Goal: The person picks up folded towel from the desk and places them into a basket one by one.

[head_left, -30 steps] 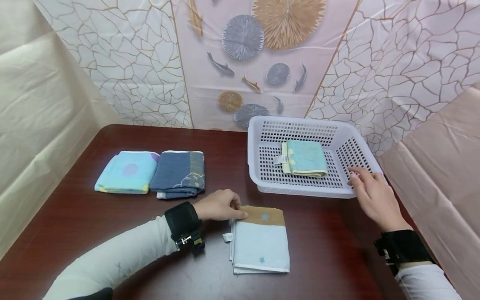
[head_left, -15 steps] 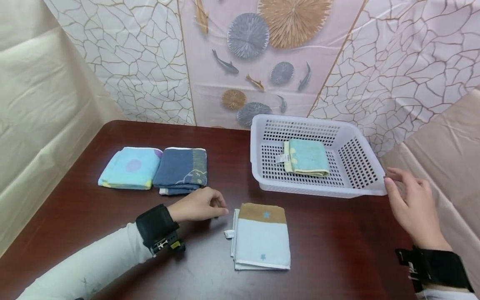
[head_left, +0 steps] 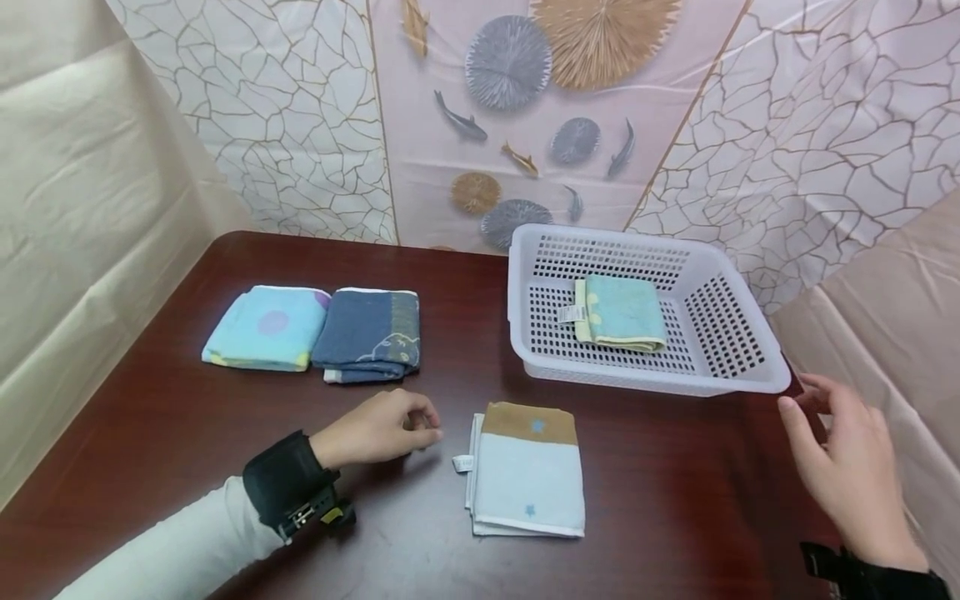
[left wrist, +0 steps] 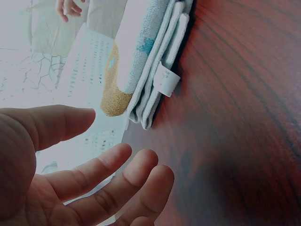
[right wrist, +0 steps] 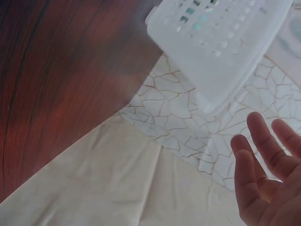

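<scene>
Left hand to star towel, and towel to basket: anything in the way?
Nothing visible between left hand and star towel, only tabletop. Toward the basket, just its raised near wall; the green towel lies inside.

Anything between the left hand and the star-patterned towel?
Only bare tabletop separates the left hand from the star-patterned towel, as the head view shows.

left hand (head_left: pixel 378 427): off brown-and-white towel (head_left: pixel 529 479), now apart | right hand (head_left: pixel 857 468): out past basket (head_left: pixel 622 377) corner
</scene>
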`<state>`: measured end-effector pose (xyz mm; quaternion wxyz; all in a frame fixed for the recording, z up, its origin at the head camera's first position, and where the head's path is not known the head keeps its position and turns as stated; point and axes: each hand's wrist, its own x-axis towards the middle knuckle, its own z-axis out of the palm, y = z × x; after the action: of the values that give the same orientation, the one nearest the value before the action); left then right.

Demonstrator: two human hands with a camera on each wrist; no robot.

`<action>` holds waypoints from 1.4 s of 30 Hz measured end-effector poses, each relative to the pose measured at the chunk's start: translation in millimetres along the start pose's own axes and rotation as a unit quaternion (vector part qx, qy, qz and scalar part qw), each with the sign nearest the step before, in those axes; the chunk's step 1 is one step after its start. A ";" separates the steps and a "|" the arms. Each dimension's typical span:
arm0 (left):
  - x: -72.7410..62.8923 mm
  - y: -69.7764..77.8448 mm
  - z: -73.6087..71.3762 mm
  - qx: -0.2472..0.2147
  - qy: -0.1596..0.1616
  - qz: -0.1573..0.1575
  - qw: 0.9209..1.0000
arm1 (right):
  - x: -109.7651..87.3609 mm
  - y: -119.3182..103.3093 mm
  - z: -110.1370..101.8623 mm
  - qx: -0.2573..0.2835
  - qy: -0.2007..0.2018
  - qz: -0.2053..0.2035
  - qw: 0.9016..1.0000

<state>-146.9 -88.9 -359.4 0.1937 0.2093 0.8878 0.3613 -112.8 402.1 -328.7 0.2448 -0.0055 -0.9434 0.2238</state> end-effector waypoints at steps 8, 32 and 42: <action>1.7 -4.2 6.0 -0.008 -0.010 -0.010 1.000 | -8.2 -15.9 0.9 0.006 -0.031 0.004 0.999; 6.6 -5.0 8.3 -0.234 -0.084 -0.098 0.963 | -13.2 -36.0 55.7 0.142 -0.281 0.106 0.943; 6.2 -1.6 6.9 -0.285 -0.099 -0.139 0.943 | -14.7 -48.1 69.5 0.231 -0.370 0.181 0.881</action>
<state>-149.0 -82.9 -366.4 0.3805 0.0541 0.7444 0.5460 -127.3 327.9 -369.2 -0.1722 -0.0359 -0.8693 0.4619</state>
